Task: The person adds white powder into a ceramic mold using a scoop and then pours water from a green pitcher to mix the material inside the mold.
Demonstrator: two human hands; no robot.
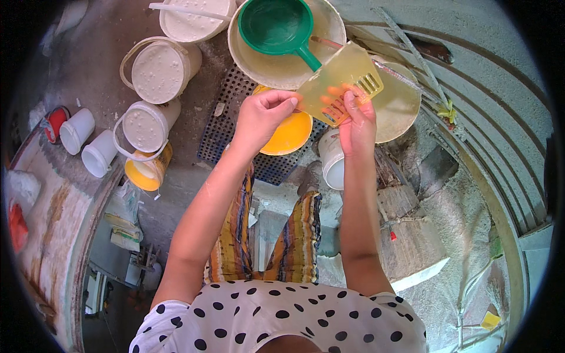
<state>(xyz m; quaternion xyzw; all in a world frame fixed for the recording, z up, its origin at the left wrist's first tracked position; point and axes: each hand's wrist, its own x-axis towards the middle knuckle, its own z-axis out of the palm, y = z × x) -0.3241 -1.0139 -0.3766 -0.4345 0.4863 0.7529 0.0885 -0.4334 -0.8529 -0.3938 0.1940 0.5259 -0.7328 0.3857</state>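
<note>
A translucent yellow plastic scraper [325, 80] with slots cut near one end is held up over the buckets. My right hand [358, 122] grips its slotted end, thumb on top and fingers showing through from beneath. My left hand [265, 115] is closed in a pinch at the scraper's left edge, thumb and forefinger together. Below my left hand lies a round yellow bowl [288, 134], partly hidden by it. Just beyond the scraper, a green long-handled dipper [276, 26] rests over a large pale basin [254, 66].
Buckets of whitish liquid, including one with a raised handle [158, 72], stand at the left. White cups [77, 130] and a yellow-rimmed bucket [144, 175] are nearer. A perforated dark mat [219, 138] lies beneath. Another pale basin [400, 112], a white bucket [333, 162] and a block [406, 232] sit right.
</note>
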